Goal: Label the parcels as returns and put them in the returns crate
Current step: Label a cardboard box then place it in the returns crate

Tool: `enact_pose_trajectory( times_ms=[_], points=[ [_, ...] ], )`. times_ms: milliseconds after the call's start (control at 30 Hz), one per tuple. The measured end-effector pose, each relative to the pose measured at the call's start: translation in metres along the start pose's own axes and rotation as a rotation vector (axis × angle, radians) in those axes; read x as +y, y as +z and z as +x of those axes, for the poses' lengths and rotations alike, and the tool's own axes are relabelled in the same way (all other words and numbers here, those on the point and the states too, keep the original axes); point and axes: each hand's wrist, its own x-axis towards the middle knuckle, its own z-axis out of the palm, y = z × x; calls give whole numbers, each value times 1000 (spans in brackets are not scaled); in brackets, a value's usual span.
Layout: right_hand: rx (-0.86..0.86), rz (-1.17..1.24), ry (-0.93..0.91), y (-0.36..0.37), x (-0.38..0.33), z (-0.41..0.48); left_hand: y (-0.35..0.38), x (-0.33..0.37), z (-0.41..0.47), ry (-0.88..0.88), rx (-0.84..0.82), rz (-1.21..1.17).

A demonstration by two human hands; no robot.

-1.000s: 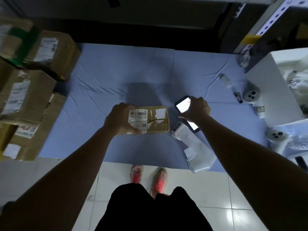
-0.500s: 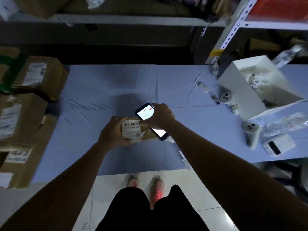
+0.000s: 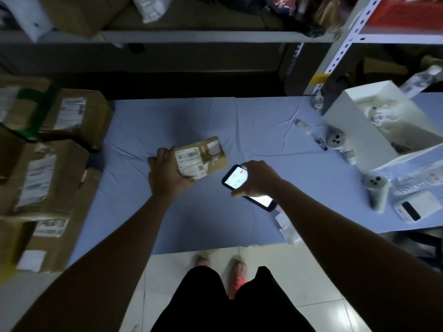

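The right hand (image 3: 257,179), gripping the phone (image 3: 236,178), has drawn off to 4 o'clock of the parcel (image 3: 211,154), which the left hand (image 3: 167,173) still grasps. The scan looks done; labelling comes next.

Left hand (image 3: 167,174) covering the left end of the parcel (image 3: 211,153), whose label print is too blurred to read; right hand (image 3: 257,180) hiding the middle of the phone (image 3: 233,178) — screen text illegible — and stacked cartons (image 3: 48,168) cut by the left edge.
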Motion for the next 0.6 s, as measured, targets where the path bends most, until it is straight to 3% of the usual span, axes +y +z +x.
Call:
enact_pose_trajectory(
  times_ms=[600],
  points=[
    [25, 82, -40, -15, -8, 1, 4, -3, 19, 25, 68, 40]
  ],
)
